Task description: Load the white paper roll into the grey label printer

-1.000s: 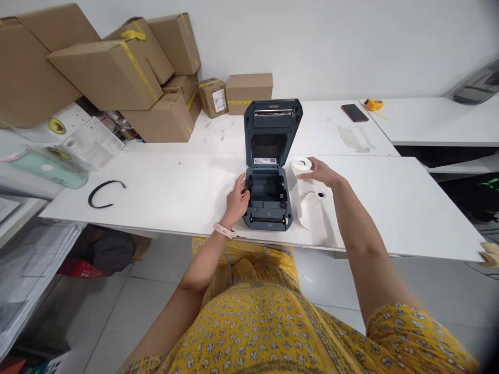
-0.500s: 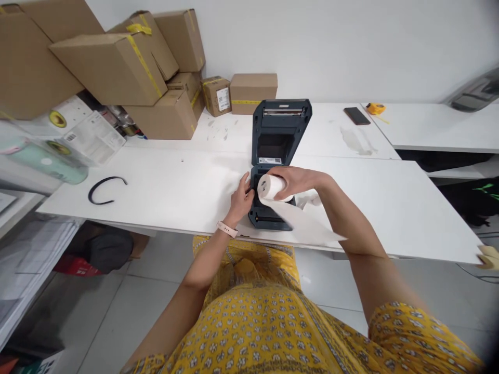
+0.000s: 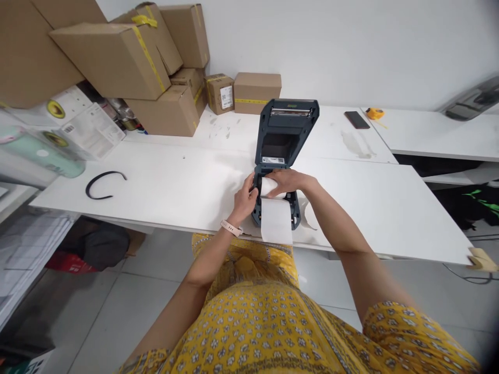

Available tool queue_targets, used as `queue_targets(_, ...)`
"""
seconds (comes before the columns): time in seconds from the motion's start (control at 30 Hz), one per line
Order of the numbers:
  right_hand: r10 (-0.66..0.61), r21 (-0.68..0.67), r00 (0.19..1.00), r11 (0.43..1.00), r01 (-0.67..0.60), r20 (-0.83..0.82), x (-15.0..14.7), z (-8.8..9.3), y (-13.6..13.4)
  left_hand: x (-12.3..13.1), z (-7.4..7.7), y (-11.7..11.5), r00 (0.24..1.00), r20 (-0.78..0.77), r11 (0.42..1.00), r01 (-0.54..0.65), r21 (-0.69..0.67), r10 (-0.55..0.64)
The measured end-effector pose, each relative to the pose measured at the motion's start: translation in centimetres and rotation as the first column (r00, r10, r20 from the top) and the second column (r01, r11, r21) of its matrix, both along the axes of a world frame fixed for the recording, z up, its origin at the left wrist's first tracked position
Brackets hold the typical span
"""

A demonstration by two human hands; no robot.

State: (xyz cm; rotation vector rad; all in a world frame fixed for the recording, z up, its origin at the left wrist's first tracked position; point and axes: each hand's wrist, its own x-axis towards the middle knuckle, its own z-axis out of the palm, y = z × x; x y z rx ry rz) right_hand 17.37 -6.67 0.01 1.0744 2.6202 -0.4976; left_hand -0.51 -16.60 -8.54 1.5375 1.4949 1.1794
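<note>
Can see now the white paper roll (image 3: pixel 266 186) down inside the bay of the open printer (image 3: pixel 283 143), not tilted above it as half a second ago. Can notice also the loose strip (image 3: pixel 276 221) laid forward over the front edge, no more swung to the right. Holding the roll from above with the right hand (image 3: pixel 286 181), half-curled, with forearm angled inward. Touching the printer's left side with the left hand (image 3: pixel 245 197), partly bent; cannot tell if gripping.
</note>
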Motion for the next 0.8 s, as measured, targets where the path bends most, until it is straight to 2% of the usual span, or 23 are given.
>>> queue_targets(0.07, -0.009, 0.003, 0.992, 1.000, 0.009, -0.124, 0.9, 0.4, -0.4, 0.0, 0.1, -0.7, 1.000, -0.012, 1.000, -0.006, 0.022, 0.007)
queue_targets(0.1, -0.025, 0.009, 0.970, 1.000, 0.028, -0.242, 1.5, 0.9, -0.7, 0.0, 0.0, -1.6, 0.999, -0.025, 0.998, -0.031, 0.052, 0.032)
queue_targets(0.13, -0.049, 0.030, 0.919, 0.997, 0.066, -0.391, 2.2, 1.6, -1.0, 0.0, 0.0, -2.8, 0.997, -0.044, 0.994, -0.059, 0.097, 0.064)
queue_targets(0.2, -0.079, 0.126, 0.711, 0.965, 0.231, -0.699, 3.5, 3.5, -1.4, -0.1, -0.5, -6.0, 0.978, -0.111, 0.945, -0.139, 0.295, 0.179)
queue_targets(0.27, -0.016, 0.241, 0.486, 0.854, 0.462, -0.874, 4.4, 5.7, -1.1, -0.1, -1.4, -9.5, 0.955, -0.220, 0.856, -0.060, 0.513, 0.199)
queue_targets(0.3, 0.037, 0.288, 0.422, 0.783, 0.552, -0.906, 4.6, 6.6, -0.5, 0.1, -1.8, -11.0, 0.936, -0.302, 0.816, 0.026, 0.577, 0.183)
queue_targets(0.33, 0.081, 0.324, 0.394, 0.729, 0.603, -0.915, 4.7, 7.4, 0.4, 0.3, -2.3, -12.2, 0.906, -0.389, 0.790, 0.113, 0.602, 0.167)
queue_targets(0.37, 0.105, 0.348, 0.394, 0.707, 0.616, -0.913, 4.5, 7.9, 1.5, 0.5, -2.6, -13.0, 0.870, -0.467, 0.767, 0.188, 0.614, 0.160)
queue_targets(0.43, 0.095, 0.348, 0.428, 0.747, 0.566, -0.899, 3.9, 8.3, 4.0, 1.3, -3.1, -13.4, 0.803, -0.573, 0.764, 0.264, 0.589, 0.164)
queue_targets(0.5, 0.032, 0.288, 0.469, 0.824, 0.487, -0.883, 3.1, 8.1, 6.0, 2.0, -3.0, -12.8, 0.773, -0.603, 0.784, 0.245, 0.571, 0.198)
queue_targets(0.57, -0.036, 0.219, 0.487, 0.863, 0.456, -0.873, 2.5, 8.0, 6.5, 2.5, -2.7, -11.9, 0.780, -0.578, 0.790, 0.190, 0.583, 0.239)
queue_targets(0.67, -0.084, 0.178, 0.469, 0.855, 0.488, -0.879, 2.5, 8.1, 4.0, 2.8, -2.1, -11.5, 0.806, -0.529, 0.780, 0.145, 0.609, 0.264)
queue_targets(0.73, -0.072, 0.195, 0.447, 0.830, 0.522, -0.892, 3.0, 7.4, 0.6, 2.9, -1.9, -11.8, 0.814, -0.512, 0.782, 0.120, 0.611, 0.275)
queue_targets(0.8, -0.035, 0.233, 0.436, 0.806, 0.545, -0.899, 3.5, 5.7, -3.4, 2.9, -2.0, -12.4, 0.819, -0.491, 0.775, 0.092, 0.625, 0.298)
